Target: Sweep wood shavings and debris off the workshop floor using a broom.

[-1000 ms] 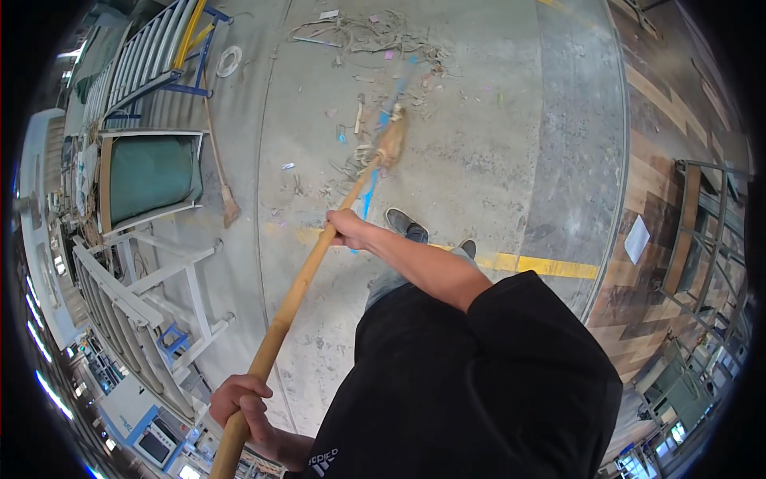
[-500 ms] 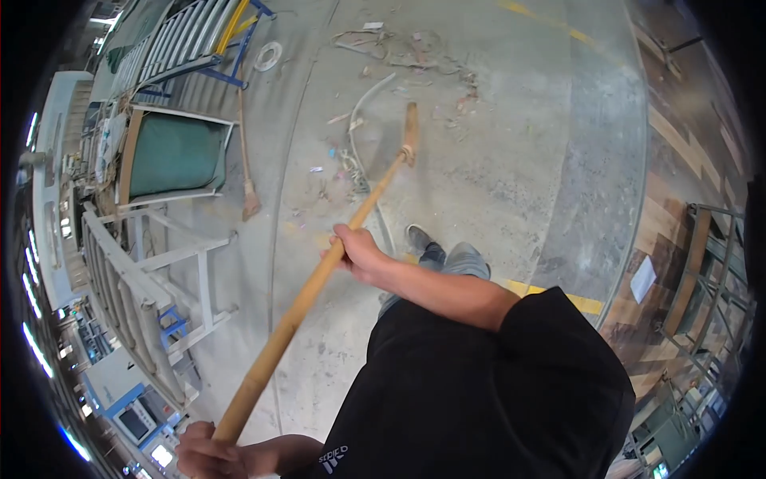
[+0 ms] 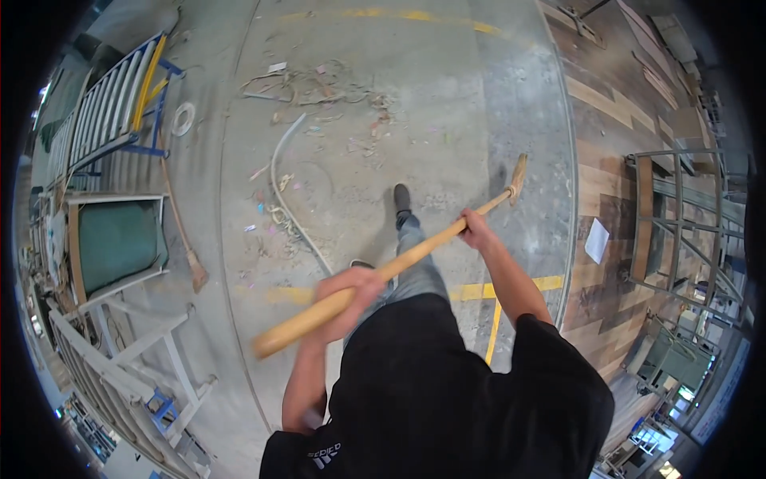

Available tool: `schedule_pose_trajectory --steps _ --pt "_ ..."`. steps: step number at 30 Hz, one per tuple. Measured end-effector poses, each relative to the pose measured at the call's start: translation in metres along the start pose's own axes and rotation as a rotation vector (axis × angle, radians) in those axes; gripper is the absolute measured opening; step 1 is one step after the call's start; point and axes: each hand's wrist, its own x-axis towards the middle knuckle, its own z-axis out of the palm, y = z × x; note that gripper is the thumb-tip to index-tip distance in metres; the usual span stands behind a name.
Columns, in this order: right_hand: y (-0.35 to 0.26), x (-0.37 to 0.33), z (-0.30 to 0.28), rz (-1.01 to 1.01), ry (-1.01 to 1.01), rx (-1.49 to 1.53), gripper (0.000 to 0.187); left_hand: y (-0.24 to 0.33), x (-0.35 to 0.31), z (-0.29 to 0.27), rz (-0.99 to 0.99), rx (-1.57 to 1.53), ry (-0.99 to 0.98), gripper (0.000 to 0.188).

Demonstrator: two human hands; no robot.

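A long broom with a thick pale wooden handle slants across in front of me. Its narrow, straw-coloured head is off to the right, by the floor. My left hand, slightly blurred, wraps round the handle near its butt end, which sticks out to the left. Farther along, my right hand is closed round the handle closer to the head. Scraps and debris are scattered on the concrete floor ahead, with a pale curved strip lying nearer me.
At left stand a roller conveyor, a green-topped cart and a pale metal frame. Another broom and a white ring lie on the floor. To the right, a metal rack and white paper are on wood-patterned flooring.
The broom head has swung from the middle to the right. Both hands moved with the handle, the left one coming up and inward. My view has turned rightward, and one foot is farther forward.
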Motion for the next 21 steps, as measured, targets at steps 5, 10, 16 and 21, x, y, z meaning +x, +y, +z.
schedule_pose_trajectory --steps 5,10,16,21 --pt "-0.061 0.106 -0.059 -0.063 0.190 0.036 0.005 -0.046 0.100 0.100 0.147 -0.092 -0.149 0.009" --pt "-0.037 0.090 0.083 0.108 -0.207 -0.054 0.008 0.052 0.072 0.031 -0.043 0.205 0.164 0.015" --pt "-0.006 -0.008 0.248 0.314 -0.509 -0.263 0.017 0.161 0.010 0.045 -0.174 0.463 0.868 0.020" --pt "0.014 -0.050 0.320 0.431 -0.677 -0.216 0.017 0.218 0.053 0.058 0.156 0.802 0.780 0.033"
